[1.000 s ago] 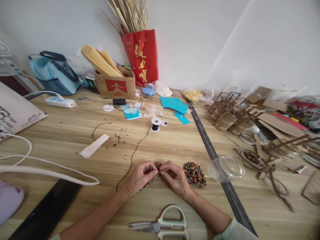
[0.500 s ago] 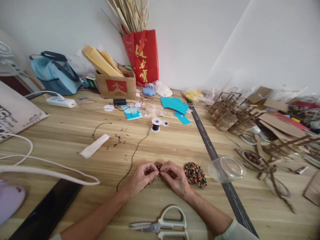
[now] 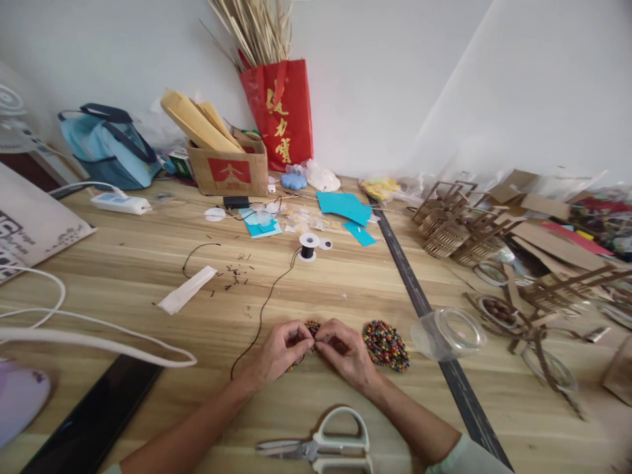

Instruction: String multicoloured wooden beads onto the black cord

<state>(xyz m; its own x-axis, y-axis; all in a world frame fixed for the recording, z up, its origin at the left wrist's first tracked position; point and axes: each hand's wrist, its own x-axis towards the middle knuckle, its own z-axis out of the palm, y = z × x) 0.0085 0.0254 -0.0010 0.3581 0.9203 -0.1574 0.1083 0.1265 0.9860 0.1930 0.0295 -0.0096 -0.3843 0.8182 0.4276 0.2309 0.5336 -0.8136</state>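
Observation:
My left hand (image 3: 284,349) is closed in a pinch, with a thin dark bit of cord at its fingertips. Facing it, almost tip to tip, my right hand (image 3: 345,349) pinches too; whatever is in it is too small to make out. Multicoloured beads (image 3: 313,326) show behind and between the fingers, and a few more peek out under my left hand. A black cord (image 3: 266,303) runs from a white spool (image 3: 307,247) down past my left wrist. To the right of my right hand lies a heap of coloured beads (image 3: 386,345).
Scissors (image 3: 316,447) with white handles lie at the near edge. A clear plastic jar (image 3: 449,334) rests right of the beads, by small woven baskets (image 3: 444,230). On the left are a folded white paper strip (image 3: 187,289), black cord snippets (image 3: 237,273) and a white cable (image 3: 123,345).
Both hands stay almost in place, fingertips still together. Only slight finger movement shows, and the beads between the fingertips are a little less visible.

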